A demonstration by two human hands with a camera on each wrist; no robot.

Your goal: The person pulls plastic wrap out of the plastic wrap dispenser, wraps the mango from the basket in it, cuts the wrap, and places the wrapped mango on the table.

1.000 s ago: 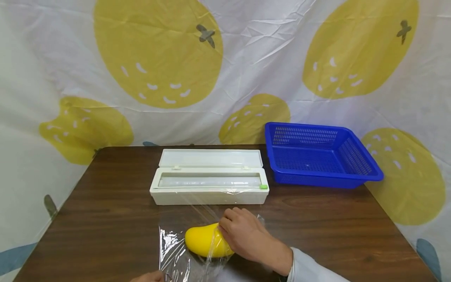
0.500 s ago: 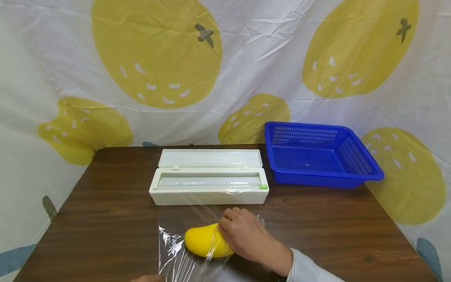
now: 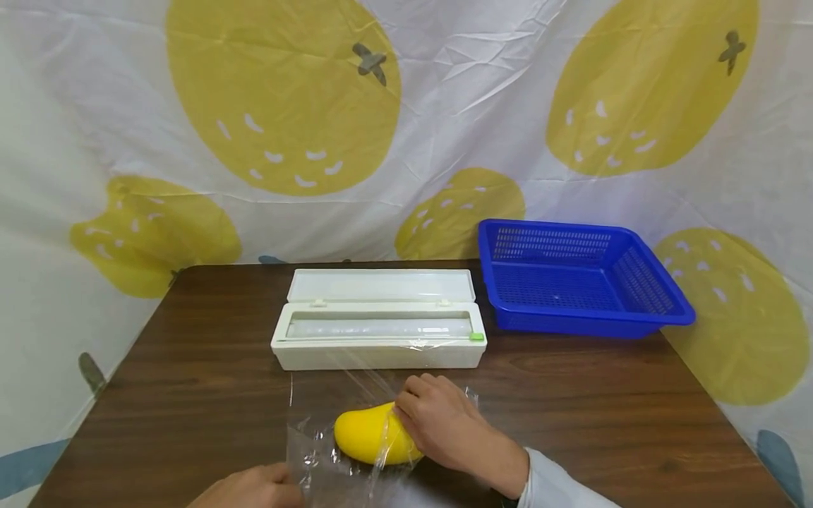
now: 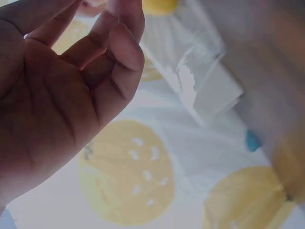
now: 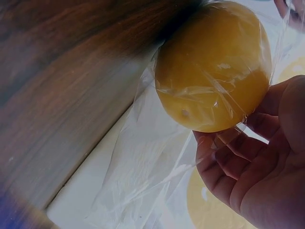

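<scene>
A smooth yellow mango [image 3: 358, 432] lies on its side on the table, its right part covered by clear plastic wrap. My right hand [image 3: 447, 427] grips the mango's right end through the film; in the right wrist view its fingers curl against the wrapped mango [image 5: 209, 67]. At the lower left, my left hand [image 3: 254, 487] pinches the near left part of the plastic wrap [image 3: 311, 451]. Curled fingers of the left hand [image 4: 71, 90] show in the left wrist view, with their tips partly hidden. The film stretches back towards a white wrap dispenser [image 3: 381, 358].
Behind the mango, the dispenser's lid [image 3: 381, 285] stands raised over a roll of film [image 3: 381, 328], with a green slider [image 3: 476, 336] at the right. A blue perforated basket [image 3: 584, 321] sits at the table's [image 3: 190, 395] back right, before a fruit-printed cloth [image 3: 457, 127].
My left hand first dips towards the lower frame edge, then rises farther into view, and the film's left part folds up with it. The right hand and mango stay put.
</scene>
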